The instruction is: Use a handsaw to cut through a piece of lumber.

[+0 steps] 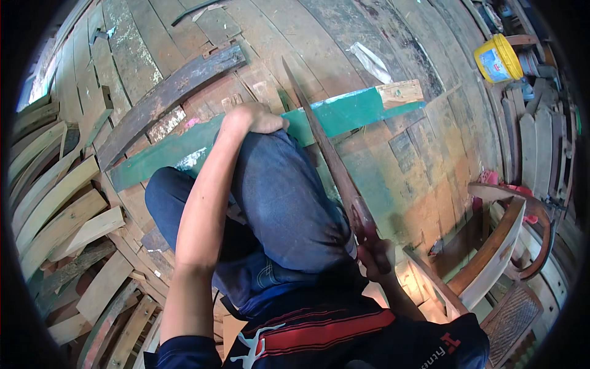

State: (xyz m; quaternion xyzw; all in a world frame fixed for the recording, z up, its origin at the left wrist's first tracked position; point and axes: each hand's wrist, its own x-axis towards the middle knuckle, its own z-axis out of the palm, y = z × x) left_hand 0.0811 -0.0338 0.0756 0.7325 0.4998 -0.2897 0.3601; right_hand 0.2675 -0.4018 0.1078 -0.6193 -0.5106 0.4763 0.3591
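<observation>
A long green-painted wooden plank (pixel 347 115) lies across the floor in front of me, with bare wood showing at its right end. My left hand (pixel 257 118) presses down on the plank beside my bent knee, gripping it, with its fingers partly hidden. My right hand (pixel 373 259) is closed around the dark wooden handle of a handsaw (pixel 329 150). The saw's long, tapering blade points away from me and crosses the plank just right of my knee. Its tip reaches past the plank's far edge.
A dark curved timber (pixel 172 101) lies beyond the plank's left part. Curved offcuts (pixel 58 178) are piled along the left. At right stand a yellow bucket (pixel 498 58), a frame saw (pixel 544 237) and upright boards (pixel 534 147). A whitish scrap (pixel 370 61) lies on the floorboards.
</observation>
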